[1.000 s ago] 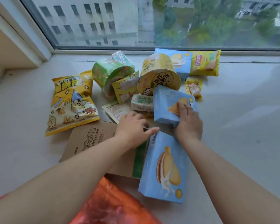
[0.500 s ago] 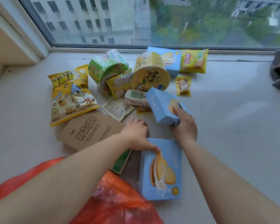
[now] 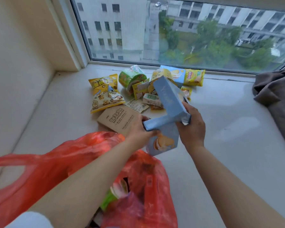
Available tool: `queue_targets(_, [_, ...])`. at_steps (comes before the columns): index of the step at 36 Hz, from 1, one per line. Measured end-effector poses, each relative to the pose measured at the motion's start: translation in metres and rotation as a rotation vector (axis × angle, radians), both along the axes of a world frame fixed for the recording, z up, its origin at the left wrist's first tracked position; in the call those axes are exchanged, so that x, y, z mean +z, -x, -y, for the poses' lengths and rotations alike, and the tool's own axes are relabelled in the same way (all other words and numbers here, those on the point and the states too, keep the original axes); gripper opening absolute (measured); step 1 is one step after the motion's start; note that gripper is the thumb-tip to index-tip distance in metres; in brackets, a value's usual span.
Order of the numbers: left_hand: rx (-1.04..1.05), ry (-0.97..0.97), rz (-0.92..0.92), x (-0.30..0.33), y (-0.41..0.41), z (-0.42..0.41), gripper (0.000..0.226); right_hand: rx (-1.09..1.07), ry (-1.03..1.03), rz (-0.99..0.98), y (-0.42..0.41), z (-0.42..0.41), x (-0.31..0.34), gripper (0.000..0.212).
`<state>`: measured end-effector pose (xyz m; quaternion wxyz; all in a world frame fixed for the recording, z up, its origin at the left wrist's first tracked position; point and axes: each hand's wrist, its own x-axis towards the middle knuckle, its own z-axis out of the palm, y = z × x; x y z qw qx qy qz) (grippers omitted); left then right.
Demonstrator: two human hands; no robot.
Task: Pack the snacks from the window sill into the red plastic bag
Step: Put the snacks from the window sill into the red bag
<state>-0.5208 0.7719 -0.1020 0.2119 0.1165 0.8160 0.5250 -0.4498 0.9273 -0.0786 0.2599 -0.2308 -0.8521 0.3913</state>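
A: What are the hands doing?

B: Each grasps a blue box. The left hand (image 3: pixel 141 131) curls round the lower box (image 3: pixel 164 137), the one with a sandwich biscuit printed on its face, gripping its upper end. The right hand (image 3: pixel 192 127) clasps the near end of the upper box (image 3: pixel 169 99), which tilts up and away towards 12 o'clock. Both boxes are off the sill (image 3: pixel 220 145) and meet where the hands are.

A: And the bag?

B: The red bag (image 3: pixel 145 183) lies at 6 to 7 o'clock, under the left forearm, its mouth open with something green inside. The lower box hangs just past its far edge.

A: What's left on the sill?

B: At 12 o'clock of the hands, a heap: a yellow popcorn bag (image 3: pixel 104 92) at 11, a green tub (image 3: pixel 132 79), a yellow tub partly hidden behind the upper box, another blue box (image 3: pixel 176 74) and a yellow packet (image 3: pixel 194 77) by the window, plus small packets. A brown carton (image 3: pixel 118 120) sits just left of the left hand. A grey cloth (image 3: pixel 275 92) lies at 2 o'clock.
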Motion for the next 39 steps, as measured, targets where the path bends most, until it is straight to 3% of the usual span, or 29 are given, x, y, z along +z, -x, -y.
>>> queue_targets(8, [0.222, -0.350, -0.004, 0.058, -0.042, 0.083, 0.034, 0.007, 0.081, -0.145, -0.044, 0.078, 0.052, 0.043])
queue_targets(14, [0.415, -0.458, -0.002, 0.081, -0.065, 0.167, 0.035, 0.085, 0.114, -0.034, -0.079, 0.140, 0.053, 0.022])
queue_targets(24, [0.553, -0.166, -0.158, 0.068, -0.119, 0.275, 0.032, 0.248, 0.039, 0.150, -0.126, 0.198, 0.026, 0.038])
queue_targets(31, [0.694, -0.041, 0.054, 0.008, -0.147, 0.307, 0.034, 0.367, 0.150, 0.194, -0.139, 0.223, 0.001, 0.037])
queue_targets(36, [0.423, 0.249, 0.016, -0.010, -0.152, 0.319, 0.037, 0.489, -0.046, 0.316, -0.139, 0.225, -0.009, 0.029])
queue_targets(39, [0.245, 0.401, -0.065, -0.010, -0.154, 0.318, 0.048, 0.468, -0.274, 0.404, -0.134, 0.220, -0.013, 0.041])
